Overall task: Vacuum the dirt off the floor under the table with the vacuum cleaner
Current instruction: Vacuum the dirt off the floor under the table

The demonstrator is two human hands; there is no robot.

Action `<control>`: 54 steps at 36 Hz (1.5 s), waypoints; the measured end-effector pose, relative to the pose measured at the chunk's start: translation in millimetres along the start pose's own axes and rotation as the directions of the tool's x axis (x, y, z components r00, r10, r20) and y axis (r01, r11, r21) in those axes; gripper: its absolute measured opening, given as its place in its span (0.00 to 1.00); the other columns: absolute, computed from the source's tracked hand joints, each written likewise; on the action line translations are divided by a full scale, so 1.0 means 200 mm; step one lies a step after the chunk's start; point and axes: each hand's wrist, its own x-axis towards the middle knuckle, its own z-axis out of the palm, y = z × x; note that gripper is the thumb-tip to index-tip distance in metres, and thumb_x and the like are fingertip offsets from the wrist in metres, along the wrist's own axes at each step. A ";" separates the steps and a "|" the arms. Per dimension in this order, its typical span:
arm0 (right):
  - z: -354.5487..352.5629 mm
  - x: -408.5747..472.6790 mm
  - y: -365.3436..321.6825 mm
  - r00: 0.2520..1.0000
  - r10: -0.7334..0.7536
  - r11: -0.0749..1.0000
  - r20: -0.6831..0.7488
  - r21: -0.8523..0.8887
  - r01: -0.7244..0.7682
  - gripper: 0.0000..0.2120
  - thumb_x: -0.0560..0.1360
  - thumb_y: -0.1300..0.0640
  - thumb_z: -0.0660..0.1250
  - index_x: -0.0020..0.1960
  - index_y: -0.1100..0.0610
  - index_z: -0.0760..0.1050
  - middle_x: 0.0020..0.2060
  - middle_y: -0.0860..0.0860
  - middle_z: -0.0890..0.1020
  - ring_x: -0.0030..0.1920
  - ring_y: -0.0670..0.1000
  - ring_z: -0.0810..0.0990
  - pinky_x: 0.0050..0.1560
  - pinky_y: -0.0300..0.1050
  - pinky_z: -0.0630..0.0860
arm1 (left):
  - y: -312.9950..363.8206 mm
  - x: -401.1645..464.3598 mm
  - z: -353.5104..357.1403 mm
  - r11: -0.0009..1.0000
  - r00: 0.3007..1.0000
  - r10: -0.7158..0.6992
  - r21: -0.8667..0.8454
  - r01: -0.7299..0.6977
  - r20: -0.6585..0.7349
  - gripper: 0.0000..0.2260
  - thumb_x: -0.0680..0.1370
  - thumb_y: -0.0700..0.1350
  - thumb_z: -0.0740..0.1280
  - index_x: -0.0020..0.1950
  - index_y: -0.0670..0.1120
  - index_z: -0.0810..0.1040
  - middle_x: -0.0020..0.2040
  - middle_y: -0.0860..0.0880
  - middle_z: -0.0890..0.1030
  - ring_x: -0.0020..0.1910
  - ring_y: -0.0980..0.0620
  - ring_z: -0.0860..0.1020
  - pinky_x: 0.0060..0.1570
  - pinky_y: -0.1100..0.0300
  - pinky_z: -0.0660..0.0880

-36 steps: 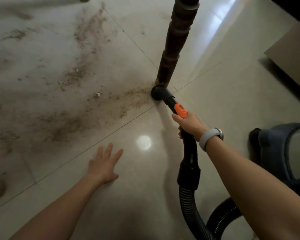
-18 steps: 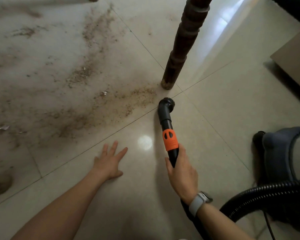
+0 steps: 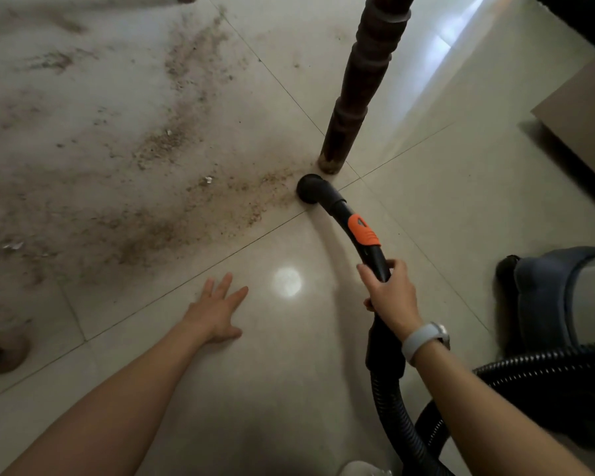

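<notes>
The right hand (image 3: 390, 297) grips the black vacuum wand (image 3: 364, 235), whose round nozzle (image 3: 310, 188) sits on the tiled floor (image 3: 443, 201) just beside the dark table leg (image 3: 354, 94), touching the dirt (image 3: 220, 204) that spreads left. The left hand (image 3: 217, 310) rests flat nearby, fingers spread.

The table leg (image 3: 354, 97) stands upright on the floor (image 3: 426, 201), just beside the nozzle (image 3: 311, 188), and blocks the way behind it. To the left, over the dirt (image 3: 193, 214), the floor is open. The vacuum body (image 3: 560, 297) and its hose (image 3: 402, 417) fill the right side. The left hand (image 3: 217, 312) lies flat on bare tiles.
</notes>
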 end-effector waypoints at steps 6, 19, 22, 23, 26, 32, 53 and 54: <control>0.09 -0.16 0.14 0.980 -0.186 0.899 -0.076 -0.416 0.138 0.18 0.77 0.50 0.64 0.62 0.56 0.64 0.48 0.54 0.78 0.42 0.57 0.77 0.38 0.45 0.68 | 0.00 0.01 0.00 0.999 1.000 -0.019 -0.046 0.018 -0.009 0.38 0.76 0.54 0.67 0.78 0.56 0.47 0.78 0.48 0.37 0.76 0.40 0.39 0.73 0.41 0.55; 0.01 -0.23 0.05 0.915 -0.220 0.960 0.339 -0.091 0.265 0.12 0.76 0.53 0.67 0.54 0.55 0.68 0.37 0.52 0.78 0.32 0.53 0.80 0.35 0.48 0.77 | 0.68 -0.04 -0.37 -0.540 0.979 0.183 -0.841 0.024 -0.090 0.17 0.74 0.51 0.68 0.54 0.41 0.70 0.48 0.40 0.81 0.48 0.44 0.82 0.50 0.49 0.78; 0.00 -0.27 0.05 0.899 -0.226 0.971 0.375 0.019 0.236 0.15 0.74 0.54 0.70 0.56 0.54 0.68 0.40 0.51 0.78 0.35 0.51 0.81 0.36 0.43 0.77 | 0.75 -0.05 -0.40 -0.668 0.996 0.042 -0.743 -0.033 -0.082 0.08 0.79 0.44 0.65 0.48 0.40 0.70 0.36 0.42 0.77 0.32 0.47 0.80 0.41 0.49 0.81; -0.01 -0.27 0.07 0.895 -0.214 0.974 0.392 0.017 0.225 0.16 0.73 0.53 0.71 0.56 0.53 0.68 0.41 0.50 0.78 0.38 0.51 0.81 0.39 0.44 0.77 | 0.76 -0.05 -0.43 -0.683 0.998 0.003 -0.729 -0.049 -0.070 0.08 0.79 0.44 0.65 0.46 0.40 0.69 0.35 0.42 0.76 0.29 0.48 0.78 0.38 0.50 0.81; -0.05 -0.29 0.14 0.862 -0.128 0.990 0.491 0.008 0.143 0.20 0.69 0.51 0.75 0.56 0.53 0.70 0.45 0.51 0.79 0.44 0.49 0.81 0.45 0.44 0.79 | 0.72 -0.04 -0.50 -0.692 0.997 -0.070 -0.719 -0.069 -0.028 0.08 0.78 0.43 0.67 0.47 0.41 0.70 0.35 0.43 0.75 0.29 0.49 0.77 0.34 0.54 0.80; -0.02 -0.32 0.16 0.830 -0.128 0.987 0.543 0.151 0.053 0.29 0.67 0.58 0.78 0.62 0.53 0.67 0.50 0.52 0.78 0.45 0.49 0.82 0.45 0.44 0.81 | 0.63 -0.02 -0.55 -0.646 0.970 -0.244 -0.747 -0.154 0.011 0.06 0.78 0.40 0.65 0.43 0.41 0.69 0.29 0.46 0.73 0.26 0.51 0.74 0.36 0.55 0.79; 0.05 -0.35 0.16 0.918 -0.199 0.885 0.342 -0.340 0.318 0.37 0.69 0.36 0.69 0.70 0.48 0.56 0.52 0.44 0.75 0.51 0.51 0.80 0.49 0.46 0.77 | 0.49 -0.03 -0.62 -0.431 0.791 -0.607 -0.865 -0.256 0.068 0.21 0.80 0.50 0.63 0.67 0.39 0.63 0.52 0.42 0.79 0.45 0.45 0.81 0.52 0.48 0.80; 0.04 -0.33 0.15 0.905 -0.205 0.913 0.371 -0.261 0.314 0.37 0.68 0.36 0.70 0.70 0.47 0.58 0.53 0.44 0.74 0.52 0.50 0.79 0.52 0.47 0.77 | 0.48 -0.03 -0.61 -0.450 0.816 -0.573 -0.860 -0.240 0.072 0.21 0.80 0.50 0.63 0.66 0.40 0.63 0.51 0.42 0.79 0.44 0.46 0.81 0.52 0.47 0.80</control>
